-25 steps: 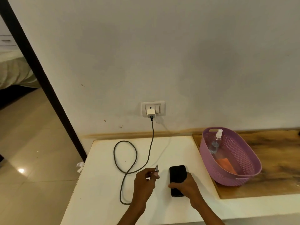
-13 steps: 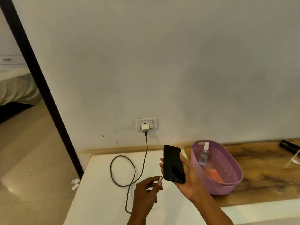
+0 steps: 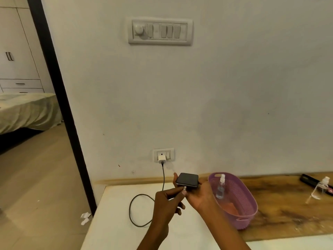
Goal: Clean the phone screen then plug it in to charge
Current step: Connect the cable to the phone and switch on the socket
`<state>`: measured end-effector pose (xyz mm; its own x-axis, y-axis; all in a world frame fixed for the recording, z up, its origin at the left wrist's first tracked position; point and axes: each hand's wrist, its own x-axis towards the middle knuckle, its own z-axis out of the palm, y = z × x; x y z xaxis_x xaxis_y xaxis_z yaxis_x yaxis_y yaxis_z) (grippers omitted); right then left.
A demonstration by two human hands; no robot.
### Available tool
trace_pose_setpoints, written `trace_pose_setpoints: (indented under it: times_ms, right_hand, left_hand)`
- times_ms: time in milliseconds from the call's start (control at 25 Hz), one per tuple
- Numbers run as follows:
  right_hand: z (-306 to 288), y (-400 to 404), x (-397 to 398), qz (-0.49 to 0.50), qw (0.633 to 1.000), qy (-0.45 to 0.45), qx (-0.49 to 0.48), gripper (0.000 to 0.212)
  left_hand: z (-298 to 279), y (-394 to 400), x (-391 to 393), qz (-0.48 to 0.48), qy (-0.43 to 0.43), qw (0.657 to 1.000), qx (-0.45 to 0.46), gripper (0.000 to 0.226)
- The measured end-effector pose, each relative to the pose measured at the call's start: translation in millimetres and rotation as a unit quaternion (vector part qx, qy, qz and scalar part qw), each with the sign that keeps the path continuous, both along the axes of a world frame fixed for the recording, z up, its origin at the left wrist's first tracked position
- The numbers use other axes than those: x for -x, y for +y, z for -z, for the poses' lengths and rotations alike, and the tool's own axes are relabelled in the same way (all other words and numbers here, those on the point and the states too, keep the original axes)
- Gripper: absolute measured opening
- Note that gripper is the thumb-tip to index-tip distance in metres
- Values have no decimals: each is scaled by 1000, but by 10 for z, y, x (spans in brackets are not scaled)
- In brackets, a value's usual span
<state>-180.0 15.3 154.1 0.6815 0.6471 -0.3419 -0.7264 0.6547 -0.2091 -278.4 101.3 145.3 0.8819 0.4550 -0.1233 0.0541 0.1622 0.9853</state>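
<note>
Here, mid-task, at the plugging-in step. Phone [image 3: 187, 179] held flat and raised above the white surface [image 3: 115, 222], cradled in the right hand [image 3: 198, 193] with a closed grip, fingers wrapped under and round its sides, near edge turned toward the wearer. Left hand [image 3: 166, 204] pinched shut on the cable plug [image 3: 184, 190], the tip right at the phone's near edge; impossible to tell whether seated in the port or only touching it.

To finish the step well, probably: phone kept steady in the right hand, plug lined up square with the port, pushed straight in without wiggling, then phone laid down on the surface with some slack left in the cable.

Dark charging cable [image 3: 140, 210] running from the left hand in a loose loop across the surface, then up to a white charger [image 3: 161, 158] already seated in a wall socket [image 3: 164, 155]. Loop lying free, nothing resting on it, so apparently plenty of slack.

Just beside the right hand, a purple basket [image 3: 246, 212] holding a small spray bottle [image 3: 221, 186] and something orange, perhaps a cloth. Basket close enough to be knocked by the right wrist or forearm. Further right, well apart, on the wooden surface [image 3: 288, 213], another clear bottle [image 3: 319, 187] and a dark object at the frame edge. Large switch panel [image 3: 160, 31] high on the wall; open doorway and a bed [image 3: 27, 110] to the left. Nothing between plug and phone.
</note>
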Motion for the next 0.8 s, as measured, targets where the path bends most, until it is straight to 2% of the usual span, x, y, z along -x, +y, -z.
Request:
trace_pose_setpoints:
  times_ms: [320, 560, 680, 800]
  right_hand:
    - [-102, 124, 125, 37, 998, 40, 25, 42]
    - [-4, 255, 93, 76, 996, 15, 45, 55]
    - [11, 291, 52, 64, 997, -16, 38, 60]
    - [62, 303, 39, 50, 997, -54, 25, 64]
  left_hand:
    - [-228, -13, 53, -24, 46, 998, 46, 16]
    - [-343, 76, -36, -48, 122, 989, 63, 22]
    - [-335, 100, -41, -42, 101, 991, 75, 26]
    - [-267, 124, -33, -55, 83, 990, 101, 39]
